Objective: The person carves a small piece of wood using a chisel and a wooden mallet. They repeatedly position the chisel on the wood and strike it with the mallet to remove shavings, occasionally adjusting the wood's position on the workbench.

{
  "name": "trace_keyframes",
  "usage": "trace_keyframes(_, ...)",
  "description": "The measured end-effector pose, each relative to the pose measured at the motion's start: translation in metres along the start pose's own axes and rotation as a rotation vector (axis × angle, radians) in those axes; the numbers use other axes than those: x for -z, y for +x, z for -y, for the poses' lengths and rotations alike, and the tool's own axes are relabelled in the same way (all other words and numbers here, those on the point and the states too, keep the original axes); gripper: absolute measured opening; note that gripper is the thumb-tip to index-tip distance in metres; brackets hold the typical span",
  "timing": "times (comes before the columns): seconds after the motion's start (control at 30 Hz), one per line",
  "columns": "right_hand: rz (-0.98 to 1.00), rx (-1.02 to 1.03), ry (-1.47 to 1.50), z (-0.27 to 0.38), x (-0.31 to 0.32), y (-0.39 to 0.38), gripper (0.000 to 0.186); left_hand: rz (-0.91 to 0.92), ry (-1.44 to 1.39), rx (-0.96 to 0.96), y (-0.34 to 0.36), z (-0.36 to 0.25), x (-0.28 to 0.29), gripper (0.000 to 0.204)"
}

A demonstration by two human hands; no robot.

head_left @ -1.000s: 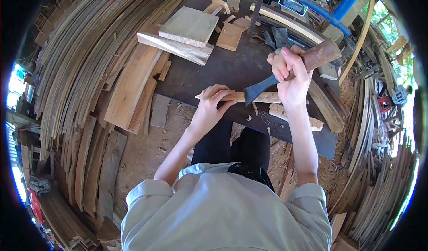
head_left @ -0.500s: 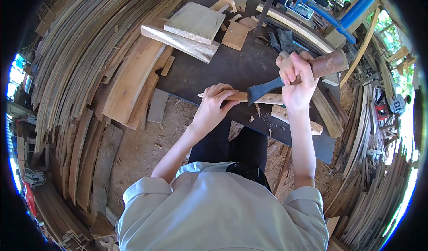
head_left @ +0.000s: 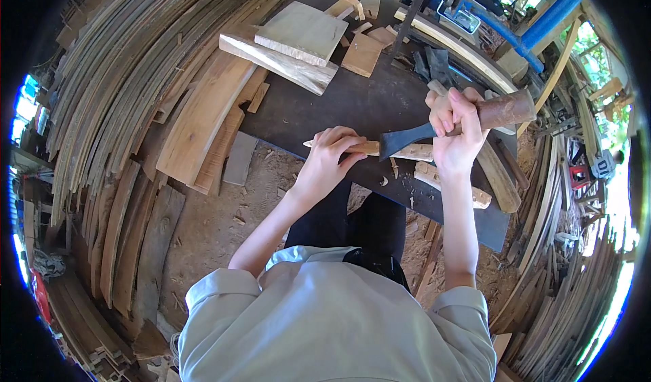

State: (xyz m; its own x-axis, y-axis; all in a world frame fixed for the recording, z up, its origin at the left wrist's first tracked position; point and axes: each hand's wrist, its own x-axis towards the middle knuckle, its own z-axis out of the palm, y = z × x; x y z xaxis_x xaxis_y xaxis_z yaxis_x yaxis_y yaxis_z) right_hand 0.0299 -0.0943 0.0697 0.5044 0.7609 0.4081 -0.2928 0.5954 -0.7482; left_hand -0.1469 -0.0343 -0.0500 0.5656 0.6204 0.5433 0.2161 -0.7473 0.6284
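With fingers of the left hand bent and pinching a slim wooden stick against the thumb, toward its left end. Held just in from the near edge of the desk; resting on the surface or lifted clear, impossible to tell. Poking out past the left knuckles to a pointed tip, then running rightward, almost level across the view, farther from the near edge at its right end than at its tip. Curled around the brown handle of a tool with a flared dark blade: fingers of the right hand, close by the stick's right end. Set across the stick's long axis, just right of the left fingertips and nearer to them than to the right hand: the blade's broad edge, touching or barely above, hard to tell. Below the stick, toward the near edge, some shavings; beside the right wrist, a pale offcut.
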Motion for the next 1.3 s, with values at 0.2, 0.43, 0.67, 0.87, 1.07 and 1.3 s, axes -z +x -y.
trace_keyframes(0.2,-0.031,0.029,-0.01,0.0,0.005,0.002,0.031,0.001,-0.014,-0.003,0.001,-0.001,0.001,0.025)
trace_keyframes(0.43,-0.033,0.047,-0.03,0.0,0.007,0.001,0.032,0.006,-0.022,-0.005,0.0,0.002,0.0,0.025)
trace_keyframes(0.67,-0.009,0.039,-0.028,0.0,0.007,0.001,0.031,0.001,-0.02,-0.007,0.0,0.004,-0.002,0.024)
trace_keyframes(0.87,-0.021,0.033,-0.012,-0.001,0.007,0.001,0.031,-0.001,-0.022,-0.009,0.0,0.004,-0.002,0.024)
trace_keyframes(1.07,-0.039,0.007,0.01,-0.003,-0.002,0.005,0.03,0.039,-0.023,0.025,0.003,-0.001,0.002,0.022)
trace_keyframes(1.3,-0.035,-0.01,-0.012,-0.005,-0.012,0.016,0.025,0.127,-0.464,0.065,0.045,-0.022,0.011,0.033)
